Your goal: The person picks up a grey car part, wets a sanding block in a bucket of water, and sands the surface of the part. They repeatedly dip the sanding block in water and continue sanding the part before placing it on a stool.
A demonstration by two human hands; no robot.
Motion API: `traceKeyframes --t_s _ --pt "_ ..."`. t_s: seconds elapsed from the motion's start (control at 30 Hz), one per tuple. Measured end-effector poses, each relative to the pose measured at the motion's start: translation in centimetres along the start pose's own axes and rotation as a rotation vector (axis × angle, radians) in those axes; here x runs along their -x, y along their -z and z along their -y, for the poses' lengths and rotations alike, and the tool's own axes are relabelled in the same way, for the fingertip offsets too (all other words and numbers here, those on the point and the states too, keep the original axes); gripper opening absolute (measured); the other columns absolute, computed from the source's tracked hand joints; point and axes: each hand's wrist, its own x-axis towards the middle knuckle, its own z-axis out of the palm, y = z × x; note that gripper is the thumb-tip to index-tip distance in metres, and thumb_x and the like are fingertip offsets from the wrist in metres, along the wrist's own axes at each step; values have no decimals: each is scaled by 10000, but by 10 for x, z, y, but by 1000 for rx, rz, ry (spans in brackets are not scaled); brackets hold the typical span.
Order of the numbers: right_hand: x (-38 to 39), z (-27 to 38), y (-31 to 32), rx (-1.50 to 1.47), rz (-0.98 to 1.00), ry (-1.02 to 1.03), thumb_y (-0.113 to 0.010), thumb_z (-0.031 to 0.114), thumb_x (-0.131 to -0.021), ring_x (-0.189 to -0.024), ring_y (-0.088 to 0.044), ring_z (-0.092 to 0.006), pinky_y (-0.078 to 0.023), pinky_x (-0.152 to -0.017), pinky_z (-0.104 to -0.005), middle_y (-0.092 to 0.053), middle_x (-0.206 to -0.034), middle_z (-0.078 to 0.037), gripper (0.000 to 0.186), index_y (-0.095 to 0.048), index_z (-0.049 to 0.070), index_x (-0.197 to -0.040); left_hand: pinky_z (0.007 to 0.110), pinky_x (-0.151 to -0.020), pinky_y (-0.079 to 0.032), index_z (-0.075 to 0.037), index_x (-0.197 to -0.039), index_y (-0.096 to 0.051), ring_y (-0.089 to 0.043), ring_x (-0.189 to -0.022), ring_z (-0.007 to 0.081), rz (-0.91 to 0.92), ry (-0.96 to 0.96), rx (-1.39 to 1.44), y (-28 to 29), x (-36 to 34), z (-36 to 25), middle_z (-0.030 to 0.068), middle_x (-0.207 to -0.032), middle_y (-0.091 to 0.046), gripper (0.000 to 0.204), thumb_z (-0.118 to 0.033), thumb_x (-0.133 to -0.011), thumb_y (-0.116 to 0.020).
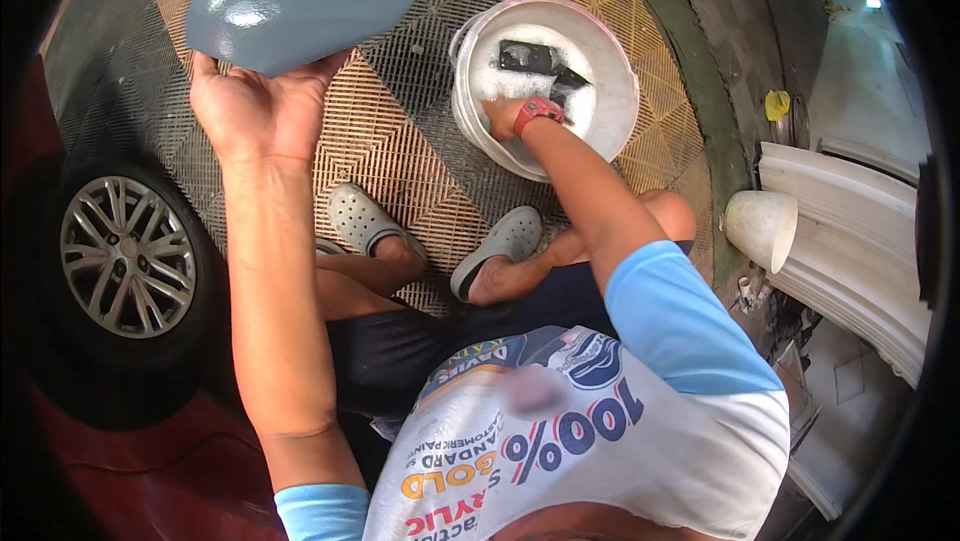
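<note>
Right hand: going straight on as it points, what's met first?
Likely the bucket's left inner wall, just past the right hand; its fingertips are out of sight, so depth is unclear.

Below you spreads a slatted floor (400, 156) in tan, grey and yellow; a car wheel (131, 251) stands left, pale ridged moulding (850, 241) to your right.
</note>
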Motion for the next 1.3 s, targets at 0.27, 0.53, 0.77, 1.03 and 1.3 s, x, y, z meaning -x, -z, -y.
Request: traceKeyframes --t_s 0.27,0.53,0.77,1.03,1.3 --pt "18 -56 -5 -182 52 86 -753 317 -823 -1026 -732 -323 -547 -965 -431 -744 -1150 -211 547 -698 -34 -1239 710 -1151 -331 -71 -1547 -391 -460 -1416 425 -48 -27 -11 -5 6 1 179 -1548 -465 644 -478 -1093 -182" --pt "131 -75 49 -1773 -185 259 -644 -69 -929 -1060 -723 -301 -587 -982 -367 -613 -1070 -84 346 -530 46 -1234 680 -1131 -365 -35 -1521 -409 -475 -1387 406 -153 13 -33 -11 7 4 190 -1531 -470 650 -484 -1092 -216" --pt "161 -84 42 -1893 -409 351 -610 -121 -908 -1203 -669 -415 -551 -1069 -434 -583 -1045 -61 388 -521 42 -1249 660 -1148 -355 6 -1516 -389 -452 -1393 410 -225 -25 -68 -29 14 10 210 -1509 -469 688 -509 -1099 -202" --pt "172 -68 51 -1839 -466 432 -666 -49 -900 -1157 -703 -344 -599 -982 -388 -650 -1080 -97 503 -534 3 -1383 669 -1190 -296 23 -1545 -319 -404 -1436 426 -183 -41 -62 -21 12 9 226 -1558 -399 700 -508 -1102 -208" --pt "157 -73 47 -1919 -609 330 -709 6 -933 -909 -759 -244 -610 -755 -356 -691 -1103 -99 297 -636 50 -1217 726 -1172 -299 -35 -1559 -323 -396 -1445 447 -157 -64 -69 -19 14 6 233 -1570 -381 585 -407 -1120 -218"
